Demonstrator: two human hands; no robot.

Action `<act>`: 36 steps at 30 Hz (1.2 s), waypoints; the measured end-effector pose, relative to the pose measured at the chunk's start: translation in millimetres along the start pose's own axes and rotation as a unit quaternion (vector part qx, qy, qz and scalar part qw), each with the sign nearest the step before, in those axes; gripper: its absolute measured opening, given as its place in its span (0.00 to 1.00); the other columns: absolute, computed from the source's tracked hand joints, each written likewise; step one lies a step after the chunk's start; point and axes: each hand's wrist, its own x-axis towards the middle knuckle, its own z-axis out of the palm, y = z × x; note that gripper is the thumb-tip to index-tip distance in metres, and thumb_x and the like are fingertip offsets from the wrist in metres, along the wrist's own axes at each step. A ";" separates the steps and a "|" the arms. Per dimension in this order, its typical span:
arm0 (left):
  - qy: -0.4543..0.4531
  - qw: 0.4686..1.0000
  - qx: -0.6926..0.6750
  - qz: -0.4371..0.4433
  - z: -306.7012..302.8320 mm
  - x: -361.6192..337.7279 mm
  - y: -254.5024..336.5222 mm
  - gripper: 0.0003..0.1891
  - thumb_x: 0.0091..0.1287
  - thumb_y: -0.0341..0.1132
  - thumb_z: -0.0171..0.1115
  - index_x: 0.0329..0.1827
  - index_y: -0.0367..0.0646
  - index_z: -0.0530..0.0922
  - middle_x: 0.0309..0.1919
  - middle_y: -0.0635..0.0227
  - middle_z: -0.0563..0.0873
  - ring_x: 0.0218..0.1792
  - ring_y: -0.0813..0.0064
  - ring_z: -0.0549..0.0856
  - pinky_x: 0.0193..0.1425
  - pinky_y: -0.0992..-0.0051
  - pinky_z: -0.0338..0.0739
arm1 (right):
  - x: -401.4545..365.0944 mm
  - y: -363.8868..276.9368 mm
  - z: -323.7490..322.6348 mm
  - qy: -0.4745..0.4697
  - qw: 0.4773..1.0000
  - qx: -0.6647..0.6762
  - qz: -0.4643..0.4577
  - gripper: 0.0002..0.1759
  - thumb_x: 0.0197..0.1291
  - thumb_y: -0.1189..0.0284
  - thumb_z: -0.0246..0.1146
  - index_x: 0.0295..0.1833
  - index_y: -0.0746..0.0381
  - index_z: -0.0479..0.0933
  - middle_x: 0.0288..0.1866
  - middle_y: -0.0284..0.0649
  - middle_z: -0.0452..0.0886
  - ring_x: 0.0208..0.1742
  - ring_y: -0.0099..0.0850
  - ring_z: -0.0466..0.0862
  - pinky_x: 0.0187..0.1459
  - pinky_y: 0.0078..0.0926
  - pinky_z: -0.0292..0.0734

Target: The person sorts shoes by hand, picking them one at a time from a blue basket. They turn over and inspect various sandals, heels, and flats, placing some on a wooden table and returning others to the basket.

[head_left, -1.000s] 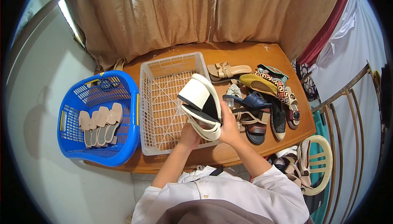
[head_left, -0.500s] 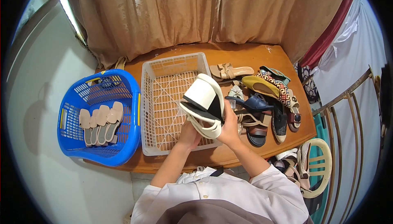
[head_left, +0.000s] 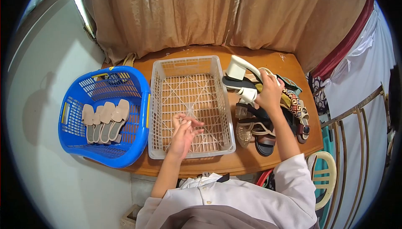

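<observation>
My right hand (head_left: 271,93) grips a pair of white block-heeled sandals (head_left: 238,69) with black insoles, over the left side of a shoe pile on the table. Beneath and around them lie a patterned red, black and cream shoe (head_left: 294,105), a clear-heeled shoe (head_left: 241,111) and a black-soled sandal (head_left: 264,147). My left hand (head_left: 183,137) hovers above the white plastic crate (head_left: 192,155), its fingers loosely apart with nothing in them. Only the slatted floor shows inside the crate.
To the left, a blue basket (head_left: 119,160) holds several beige sandals (head_left: 106,118). Brown curtains (head_left: 167,15) hang behind the wooden table (head_left: 180,169). A cream plastic chair (head_left: 331,178) and a wooden rack (head_left: 354,145) stand at the right.
The white sandals have gone from both hands over the crate to my right hand alone, farther right over the pile. My left hand has let go and opened. The view has shifted slightly.
</observation>
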 end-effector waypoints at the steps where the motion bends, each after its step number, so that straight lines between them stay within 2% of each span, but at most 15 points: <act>1: 0.006 1.000 0.003 0.005 -6.3 -3.7 4.0 0.14 0.66 0.33 0.47 0.50 0.52 0.55 0.40 0.64 0.74 0.46 0.66 0.77 0.50 0.63 0.71 | 3.2 13.2 9.3 -0.048 0.998 -0.046 0.002 0.31 0.38 0.66 0.67 0.54 0.55 0.69 0.41 0.34 0.79 0.50 0.34 0.75 0.55 0.48 0.57; 2: 0.023 0.999 -0.002 0.025 -14.4 -6.3 5.9 0.13 0.66 0.33 0.47 0.50 0.52 0.56 0.39 0.63 0.75 0.44 0.67 0.77 0.48 0.64 0.72 | 4.6 23.7 17.9 -0.064 0.995 -0.077 -0.009 0.32 0.34 0.70 0.66 0.53 0.54 0.69 0.41 0.33 0.80 0.50 0.33 0.76 0.54 0.51 0.57; 3: 0.036 0.999 -0.004 0.034 -21.5 -10.1 9.7 0.13 0.66 0.33 0.47 0.50 0.52 0.56 0.38 0.63 0.75 0.44 0.67 0.77 0.48 0.64 0.72 | 6.2 34.7 27.5 -0.087 0.991 -0.099 -0.020 0.31 0.34 0.70 0.67 0.51 0.54 0.69 0.42 0.33 0.80 0.51 0.34 0.76 0.53 0.55 0.57; 8: 0.115 0.991 -0.016 0.067 -46.1 -28.1 21.0 0.12 0.65 0.34 0.48 0.49 0.50 0.58 0.35 0.64 0.75 0.39 0.69 0.76 0.45 0.65 0.72 | 0.2 73.5 76.5 -0.227 0.952 -0.198 -0.061 0.29 0.30 0.71 0.68 0.46 0.53 0.69 0.38 0.35 0.82 0.50 0.35 0.77 0.53 0.62 0.56; 11: 0.125 0.990 -0.015 0.067 -51.2 -34.1 18.5 0.12 0.65 0.34 0.48 0.48 0.49 0.58 0.35 0.64 0.74 0.38 0.70 0.76 0.45 0.66 0.72 | -2.4 76.1 96.0 -0.233 0.945 -0.209 -0.100 0.30 0.30 0.72 0.68 0.47 0.52 0.69 0.36 0.34 0.82 0.50 0.34 0.77 0.56 0.68 0.54; 17: 0.117 0.992 -0.014 0.032 -51.2 -33.6 8.2 0.12 0.64 0.35 0.49 0.48 0.51 0.60 0.34 0.64 0.73 0.36 0.68 0.75 0.44 0.66 0.71 | -8.9 62.1 111.5 -0.220 0.952 -0.196 -0.084 0.30 0.34 0.69 0.69 0.48 0.53 0.68 0.40 0.32 0.81 0.50 0.32 0.77 0.57 0.68 0.53; 18: 0.115 0.993 -0.012 0.027 -50.1 -32.8 6.9 0.12 0.64 0.35 0.49 0.48 0.51 0.60 0.33 0.64 0.73 0.36 0.68 0.75 0.44 0.66 0.71 | -13.8 58.5 108.3 -0.199 0.958 -0.181 -0.103 0.25 0.41 0.73 0.63 0.50 0.55 0.68 0.39 0.35 0.80 0.50 0.32 0.77 0.54 0.62 0.57; 22: 0.092 0.996 -0.010 0.006 -48.1 -30.4 4.1 0.11 0.65 0.35 0.47 0.48 0.51 0.59 0.34 0.64 0.74 0.37 0.71 0.75 0.45 0.67 0.70 | -27.2 66.1 124.6 -0.186 0.960 -0.183 -0.102 0.20 0.50 0.76 0.56 0.52 0.56 0.68 0.41 0.33 0.78 0.48 0.30 0.77 0.54 0.61 0.58; 25: 0.081 0.997 0.001 0.002 -49.3 -29.8 1.6 0.11 0.65 0.35 0.47 0.48 0.51 0.59 0.34 0.64 0.74 0.37 0.70 0.76 0.45 0.67 0.70 | -29.5 70.9 128.2 -0.197 0.956 -0.185 -0.114 0.22 0.51 0.75 0.56 0.54 0.56 0.67 0.43 0.33 0.78 0.49 0.31 0.77 0.53 0.61 0.59; 28: 0.085 0.996 -0.004 -0.014 -48.8 -30.8 0.0 0.10 0.65 0.34 0.46 0.48 0.51 0.60 0.34 0.64 0.74 0.37 0.70 0.76 0.46 0.68 0.71 | -28.6 73.3 127.5 -0.229 0.945 -0.201 -0.120 0.29 0.46 0.71 0.62 0.57 0.56 0.65 0.47 0.33 0.76 0.53 0.31 0.74 0.55 0.64 0.57; 31: 0.076 0.997 0.000 -0.018 -48.5 -33.6 0.0 0.09 0.66 0.34 0.46 0.47 0.50 0.60 0.34 0.64 0.74 0.38 0.70 0.76 0.46 0.68 0.71 | -25.9 68.8 110.4 -0.262 0.938 -0.200 -0.111 0.41 0.36 0.67 0.70 0.61 0.55 0.63 0.54 0.33 0.72 0.60 0.32 0.69 0.59 0.69 0.52; 32: 0.071 0.997 0.002 -0.017 -48.2 -34.5 0.8 0.09 0.66 0.34 0.46 0.47 0.50 0.60 0.34 0.64 0.74 0.38 0.70 0.76 0.46 0.68 0.71 | -29.7 77.7 117.4 -0.276 0.936 -0.197 -0.097 0.52 0.28 0.65 0.75 0.65 0.53 0.58 0.61 0.33 0.66 0.66 0.35 0.62 0.61 0.73 0.45; 35: 0.061 0.998 0.010 -0.015 -47.5 -38.2 5.1 0.09 0.66 0.34 0.46 0.47 0.50 0.61 0.34 0.64 0.74 0.38 0.71 0.76 0.46 0.68 0.71 | -22.1 61.6 87.1 -0.298 0.937 -0.177 -0.046 0.46 0.39 0.69 0.68 0.67 0.52 0.56 0.66 0.32 0.62 0.68 0.35 0.60 0.60 0.76 0.42; 36: 0.061 0.998 0.011 -0.015 -47.6 -39.8 6.9 0.09 0.66 0.34 0.46 0.47 0.50 0.61 0.34 0.64 0.74 0.38 0.71 0.76 0.46 0.69 0.71 | -19.5 60.5 86.4 -0.303 0.929 -0.208 -0.037 0.49 0.41 0.67 0.67 0.71 0.50 0.50 0.71 0.33 0.55 0.72 0.39 0.54 0.61 0.75 0.39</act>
